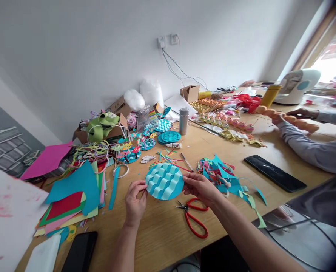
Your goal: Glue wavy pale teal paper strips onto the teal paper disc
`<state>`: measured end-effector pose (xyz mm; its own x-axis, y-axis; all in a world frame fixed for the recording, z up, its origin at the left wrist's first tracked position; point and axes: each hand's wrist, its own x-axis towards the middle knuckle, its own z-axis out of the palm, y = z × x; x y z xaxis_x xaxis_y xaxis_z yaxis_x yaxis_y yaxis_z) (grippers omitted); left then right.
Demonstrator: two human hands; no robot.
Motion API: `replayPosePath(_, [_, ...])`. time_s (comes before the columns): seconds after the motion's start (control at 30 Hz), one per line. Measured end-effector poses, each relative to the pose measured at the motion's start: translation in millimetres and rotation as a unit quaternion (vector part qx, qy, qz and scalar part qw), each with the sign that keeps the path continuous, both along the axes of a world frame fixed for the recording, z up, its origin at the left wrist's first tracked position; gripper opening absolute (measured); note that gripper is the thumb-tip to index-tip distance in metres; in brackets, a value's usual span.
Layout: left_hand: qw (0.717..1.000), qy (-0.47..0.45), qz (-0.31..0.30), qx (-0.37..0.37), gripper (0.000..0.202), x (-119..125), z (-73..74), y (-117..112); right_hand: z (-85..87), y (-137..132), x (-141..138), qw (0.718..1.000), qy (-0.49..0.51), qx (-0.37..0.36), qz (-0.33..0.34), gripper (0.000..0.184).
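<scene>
A round blue paper disc (164,181) with wavy pale-blue strips across it is held up over the table between both my hands. My left hand (136,200) pinches its left edge, and my right hand (200,186) grips the right edge between thumb and fingers. Just below the disc lie red-handled scissors (193,216), their blades parted a little. Behind it are thin coloured paper strips (168,155), a pen (186,162) and a grey paper fish (148,159). A blue strip (114,189) and a roll of white tape (120,171) rest to the left.
Coloured paper sheets (71,196) and phones (80,251) lie at left; paper scraps (220,175) and a black phone (275,173) at right. A grey flask (184,121) stands behind finished blue discs (169,137). At far right, a co-worker's hands hold an orange egg-carton strip (294,120).
</scene>
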<state>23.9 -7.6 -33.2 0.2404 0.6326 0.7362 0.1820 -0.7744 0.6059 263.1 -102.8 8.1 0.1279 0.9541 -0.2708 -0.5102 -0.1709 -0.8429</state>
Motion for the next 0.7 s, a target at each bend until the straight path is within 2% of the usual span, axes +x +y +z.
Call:
replayPosePath(0.07, [0.999, -0.017, -0.002, -0.037, 0.009, 1, 0.7, -1, -2.9, 0, -1, 1.0, -0.003, 0.009, -0.011, 0.034])
replayPosePath(0.17, [0.981, -0.098, -0.019, -0.167, 0.016, 3, 2.4, -1, -7.8, 0, -1, 0.998, -0.013, 0.025, -0.049, 0.041])
replayPosePath(0.3, [0.907, -0.186, -0.067, -0.372, 0.027, 4, 6.9, 2, -12.1, -1, -5, 0.995, -0.037, 0.047, -0.078, 0.042])
replayPosePath(0.37, [0.869, -0.203, -0.099, -0.44, 0.028, 5, 8.6, 3, -13.5, -2, -9, 0.994, -0.048, 0.052, -0.078, 0.043])
replayPosePath(0.47, [0.84, -0.219, -0.123, -0.481, 0.033, 5, 9.8, 3, -16.5, -3, -15, 0.995, -0.061, 0.05, -0.065, 0.043])
replayPosePath(0.7, [0.82, -0.25, -0.114, -0.501, 0.039, 5, 13.0, 1, -23.0, 0, -23, 0.994, -0.09, 0.043, -0.04, 0.043])
